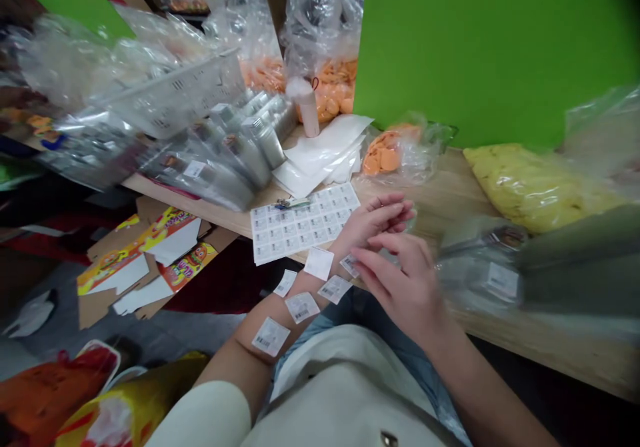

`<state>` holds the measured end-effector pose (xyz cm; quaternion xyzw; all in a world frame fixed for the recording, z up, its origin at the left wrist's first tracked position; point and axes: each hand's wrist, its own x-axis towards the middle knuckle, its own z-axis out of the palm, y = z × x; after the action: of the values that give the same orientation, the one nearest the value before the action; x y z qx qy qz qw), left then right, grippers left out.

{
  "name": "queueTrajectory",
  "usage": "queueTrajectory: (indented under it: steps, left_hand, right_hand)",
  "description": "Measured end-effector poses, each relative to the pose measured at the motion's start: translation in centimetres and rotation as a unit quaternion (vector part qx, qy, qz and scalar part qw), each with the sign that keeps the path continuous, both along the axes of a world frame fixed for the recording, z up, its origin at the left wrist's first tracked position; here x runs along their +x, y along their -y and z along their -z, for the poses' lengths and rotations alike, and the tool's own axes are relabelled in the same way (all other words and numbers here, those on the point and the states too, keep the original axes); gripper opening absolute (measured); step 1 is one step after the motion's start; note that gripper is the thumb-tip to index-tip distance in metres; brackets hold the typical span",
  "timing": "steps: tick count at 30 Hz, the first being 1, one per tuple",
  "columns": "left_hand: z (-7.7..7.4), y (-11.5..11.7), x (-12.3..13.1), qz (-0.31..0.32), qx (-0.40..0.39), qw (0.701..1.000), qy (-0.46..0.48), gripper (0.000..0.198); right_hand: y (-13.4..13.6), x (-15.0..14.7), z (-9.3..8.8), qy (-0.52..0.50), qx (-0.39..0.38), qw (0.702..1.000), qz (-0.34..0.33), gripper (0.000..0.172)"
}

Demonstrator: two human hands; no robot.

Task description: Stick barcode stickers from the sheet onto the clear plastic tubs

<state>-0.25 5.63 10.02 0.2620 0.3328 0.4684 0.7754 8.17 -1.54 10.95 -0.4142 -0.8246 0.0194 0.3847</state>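
My left hand (379, 215) is held over the table edge, palm turned away, with its fingers loosely stretched. A faint clear edge shows by its fingertips, too blurred to name. Several white barcode labels are stuck along my left forearm, among them one near the elbow (271, 336) and a larger one near the wrist (319, 264). My right hand (400, 277) is at the left wrist, thumb and forefinger pinching a small barcode label (349, 265) that lies against the skin. Beyond the left forearm lies a sheet of printed labels (305, 224).
White sheets or bags (325, 154) and a bag of orange pieces (387, 154) lie behind. Clear containers (220, 154) and a white basket (175, 97) stand left. Right are a yellow bag (535, 184) and a labelled clear package (483, 267). Flattened cartons (150, 260) lie lower left.
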Motion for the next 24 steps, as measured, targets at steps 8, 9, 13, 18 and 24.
queueTrajectory:
  steps: [8,9,13,18,24]
  left_hand:
    - [0.7,-0.4,-4.3,0.052,0.044,0.997,-0.027,0.024]
    - [0.5,-0.1,-5.0,0.083,0.078,0.992,-0.056,0.028]
    - [-0.7,1.8,-5.8,0.186,0.219,0.939,-0.19,0.053]
    - [0.0,3.2,-3.5,0.059,0.156,0.957,-0.236,0.048]
    - [2.5,2.9,-4.1,-0.017,0.269,0.89,-0.368,0.043]
  right_hand:
    - [-0.2,3.6,-0.6,-0.095,-0.126,0.987,-0.025,0.013]
    - [-0.6,4.3,-1.0,-0.076,-0.143,0.987,-0.019,0.011]
    - [-2.5,5.4,-1.6,0.016,-0.197,0.978,-0.073,0.013]
    - [-3.0,4.4,1.0,-0.233,-0.262,0.934,0.072,0.051]
    - [-4.1,5.5,4.3,-0.356,-0.355,0.856,0.115,0.034]
